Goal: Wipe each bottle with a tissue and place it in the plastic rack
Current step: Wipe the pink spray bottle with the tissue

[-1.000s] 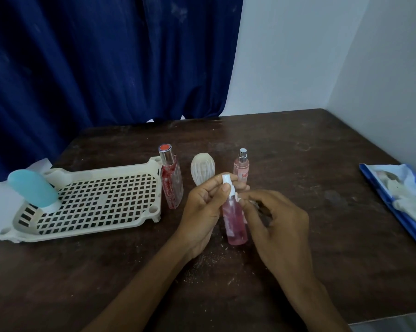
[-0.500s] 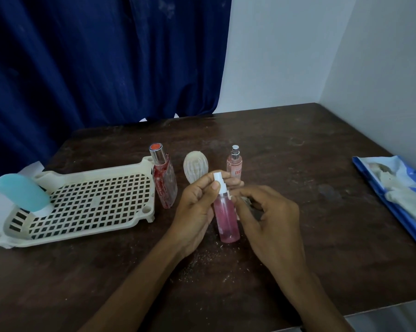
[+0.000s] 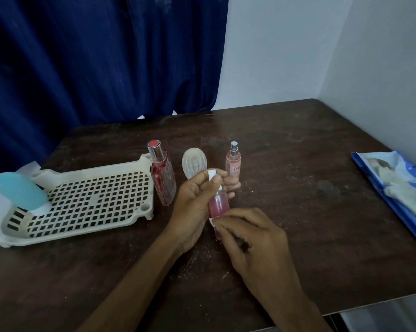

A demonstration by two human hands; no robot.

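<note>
**Wipe stage: pink spray bottle in both hands**

Nearest the tabletop's (image 3: pixel 322 248) front edge, I had the right hand (image 3: pixel 252 238) curled, its fingertips pinching a tissue scrap (image 3: pixel 211 222) against the lower body of the pink spray bottle (image 3: pixel 218 204). By my judgement this grip put the tissue where rubbing could clean the wall of the bottle. The hand hid the bottle's base, so I could not tell whether it rested on the tabletop.

Just beyond, the left hand (image 3: pixel 197 202) was wrapped round the bottle's neck and white sprayer. This held it near upright and steady against the wiping pressure. The bottle sat near the middle of the tabletop, not yet in the rack.

The plastic rack (image 3: pixel 70 236) lay at the left edge, within reach of the left hand, which I judged would make the transfer short. A blue bottle (image 3: pixel 18 190) lay tilted at the rack's left end.

Three items stood in a row behind the hands, waiting, as I read it, for their turn:
- a red bottle (image 3: pixel 162 180) just beside the rack's far right corner;
- a ribbed white item (image 3: pixel 194 165);
- a small pink bottle (image 3: pixel 233 164) with a silver sprayer.

A tissue pack (image 3: pixel 393 195) lay open at the right edge, on the wiping hand's side. A blue curtain (image 3: pixel 94 56) hung behind the far edge.
</note>
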